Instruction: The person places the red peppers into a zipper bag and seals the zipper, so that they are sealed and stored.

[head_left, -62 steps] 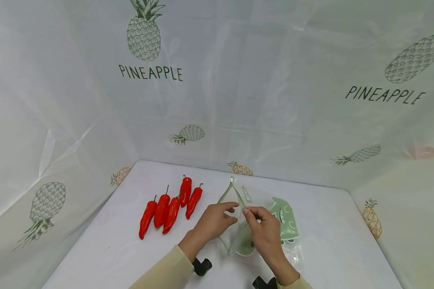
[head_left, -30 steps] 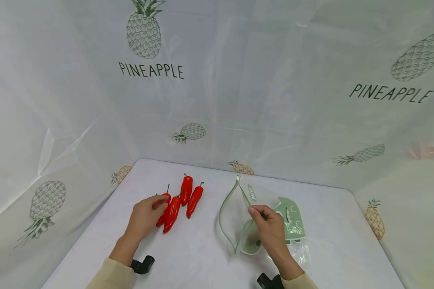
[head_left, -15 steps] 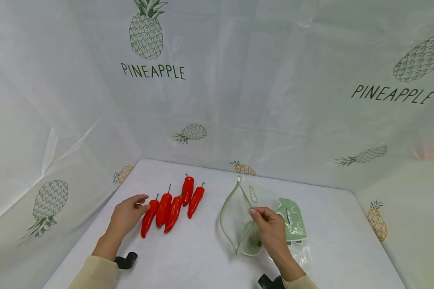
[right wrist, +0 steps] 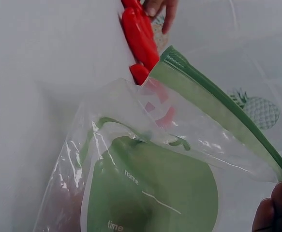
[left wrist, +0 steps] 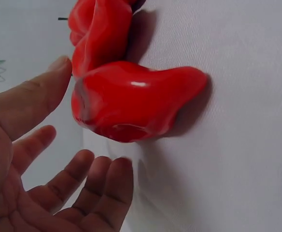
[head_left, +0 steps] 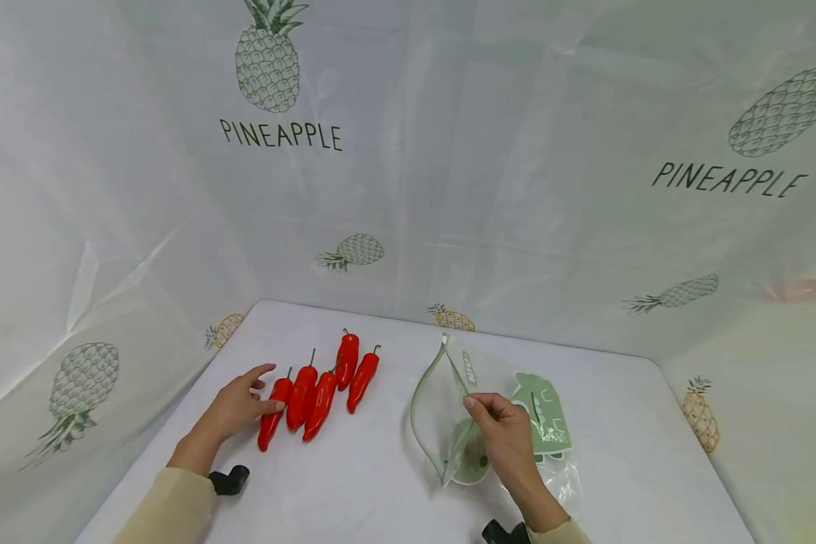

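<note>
Several red chili peppers lie in a group at the left of the white table. My left hand (head_left: 234,404) is at the leftmost chili pepper (head_left: 269,428), thumb toward its stem end. In the left wrist view the fingers of that hand (left wrist: 68,188) are spread apart beside the chili pepper (left wrist: 136,99), not closed round it. My right hand (head_left: 510,438) pinches the green rim of a clear zip bag (head_left: 415,408), whose mouth gapes toward the left. Green printed panels show on the bag; the right wrist view reads "name" and "time" on one panel (right wrist: 179,179).
The other chili peppers (head_left: 321,404) lie close together just right of my left hand. A pineapple-print curtain (head_left: 489,189) rises behind and beside the table (head_left: 619,446). Black wrist mounts (head_left: 230,480) stick out near both sleeves.
My left hand has left the bag and crossed leftward over the chili peppers to the leftmost one. The bag's mouth is wider. My right hand keeps its pinch on the rim.
</note>
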Demonstrator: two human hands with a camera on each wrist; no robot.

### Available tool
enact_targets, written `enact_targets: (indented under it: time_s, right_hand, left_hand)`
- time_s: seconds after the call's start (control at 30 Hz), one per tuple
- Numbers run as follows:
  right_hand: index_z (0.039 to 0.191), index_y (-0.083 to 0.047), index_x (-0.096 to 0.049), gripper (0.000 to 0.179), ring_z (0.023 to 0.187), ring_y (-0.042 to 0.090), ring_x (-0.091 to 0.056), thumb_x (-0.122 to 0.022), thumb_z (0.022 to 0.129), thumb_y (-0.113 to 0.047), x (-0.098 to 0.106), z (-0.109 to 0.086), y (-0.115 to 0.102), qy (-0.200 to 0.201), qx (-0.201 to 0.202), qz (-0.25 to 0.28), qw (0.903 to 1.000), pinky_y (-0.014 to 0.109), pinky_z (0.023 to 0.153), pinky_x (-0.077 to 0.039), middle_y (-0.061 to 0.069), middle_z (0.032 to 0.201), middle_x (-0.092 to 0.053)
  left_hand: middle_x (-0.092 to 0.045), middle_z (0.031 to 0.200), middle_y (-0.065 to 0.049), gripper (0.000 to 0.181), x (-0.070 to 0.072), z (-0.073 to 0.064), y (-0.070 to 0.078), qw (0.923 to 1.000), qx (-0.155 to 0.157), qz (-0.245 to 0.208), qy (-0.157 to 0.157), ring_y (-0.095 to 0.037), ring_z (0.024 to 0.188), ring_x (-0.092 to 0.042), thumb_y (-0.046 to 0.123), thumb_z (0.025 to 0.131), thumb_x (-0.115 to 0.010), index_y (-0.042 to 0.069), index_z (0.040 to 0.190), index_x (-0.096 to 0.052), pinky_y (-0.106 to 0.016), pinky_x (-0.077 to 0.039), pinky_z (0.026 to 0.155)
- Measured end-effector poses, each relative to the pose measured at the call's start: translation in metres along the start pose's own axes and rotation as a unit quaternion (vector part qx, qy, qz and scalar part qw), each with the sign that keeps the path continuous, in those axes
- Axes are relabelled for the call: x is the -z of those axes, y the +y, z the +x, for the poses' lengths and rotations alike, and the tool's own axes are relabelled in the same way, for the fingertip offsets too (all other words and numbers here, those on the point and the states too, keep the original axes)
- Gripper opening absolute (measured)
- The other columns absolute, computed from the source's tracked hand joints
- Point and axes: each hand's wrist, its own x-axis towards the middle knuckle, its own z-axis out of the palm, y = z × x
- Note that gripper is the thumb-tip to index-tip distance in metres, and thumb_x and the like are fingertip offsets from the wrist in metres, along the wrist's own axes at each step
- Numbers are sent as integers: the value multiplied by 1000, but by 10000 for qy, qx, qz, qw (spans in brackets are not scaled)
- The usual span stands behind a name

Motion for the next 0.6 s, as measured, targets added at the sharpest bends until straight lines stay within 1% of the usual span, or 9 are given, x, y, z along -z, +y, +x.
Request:
enact_targets:
  time_s: [0.1, 0.23, 0.37, 0.5, 0.6]
  right_hand:
    - [97, -5, -81, 12, 75, 7, -59, -79, 96, -16, 0, 0, 1, -11, 5, -45, 10000, 20, 65, -48, 9, 89, -76]
    - [97, -5, -81, 11, 76, 7, -59, -79, 96, -16, 0, 0, 2, 2, 6, -83, 10000, 20, 65, -48, 8, 90, -76]
    - [97, -5, -81, 11, 75, 7, -59, -79, 96, -16, 0, 0, 2, 6, 11, -41, 10000, 20, 65, -48, 7, 89, -76]
    - [97, -4, -80, 11, 75, 7, -59, -79, 96, -15, -1, -1, 1, 5, 22, -19, 10000, 20, 65, -48, 7, 88, -76]
    - [97, -4, -80, 11, 75, 7, -59, -79, 96, -15, -1, -1, 1, 6, 11, -39, 10000, 20, 65, -48, 7, 89, -76]
  left_hand:
    - [-56, 140, -32, 91, -1, 2, -2, 9998, 50, -89, -177, -45, 118, -58, 30, 87, -86, 9, 161, -38, -55, -60, 89]
    - [-56, 138, -33, 98, -1, 5, -5, 9993, 54, -194, -330, -45, 117, -59, 31, 84, -88, 7, 163, -34, -56, -60, 89]
    - [-58, 135, -32, 100, -2, 8, -7, 9990, 97, -211, -384, -43, 113, -61, 31, 83, -89, 6, 162, -34, -54, -62, 88]
    - [-60, 131, -30, 99, -2, 11, -8, 9987, 137, -243, -425, -35, 105, -64, 29, 82, -90, 4, 161, -35, -47, -64, 83]
    - [-62, 129, -29, 98, -1, 12, -9, 9984, 204, -280, -436, -30, 101, -66, 28, 83, -89, 4, 161, -35, -44, -65, 81]
